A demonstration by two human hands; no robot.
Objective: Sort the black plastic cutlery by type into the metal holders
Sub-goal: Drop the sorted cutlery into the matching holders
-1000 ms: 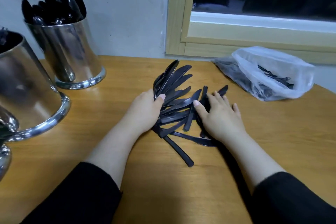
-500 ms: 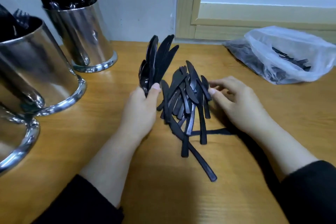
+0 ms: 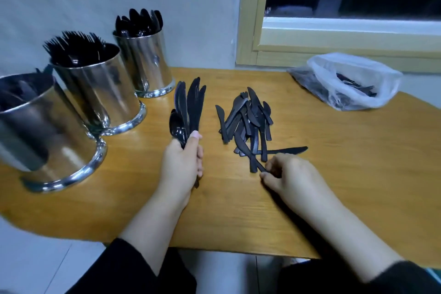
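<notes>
My left hand (image 3: 182, 166) grips a bunch of black plastic cutlery (image 3: 188, 110), mostly knives with a spoon among them, held upright over the wooden table (image 3: 346, 174). To its right lies a loose pile of black knives (image 3: 248, 122). My right hand (image 3: 291, 174) pinches the handle end of one knife (image 3: 256, 164) at the pile's near edge. Three metal holders stand at the left: the nearest (image 3: 45, 131) with dark cutlery inside, the middle one (image 3: 100, 88) full of forks, the far one (image 3: 145, 62) with rounded ends showing.
A clear plastic bag (image 3: 348, 81) with more black cutlery lies at the back right, under a wooden window frame (image 3: 250, 31). A grey wall rises behind the holders. The table's near edge runs just above my sleeves.
My left hand has drawn its bunch left, away from the pile. My right hand has come back from the pile's right side to its near end and taken a knife handle. The view has widened.
</notes>
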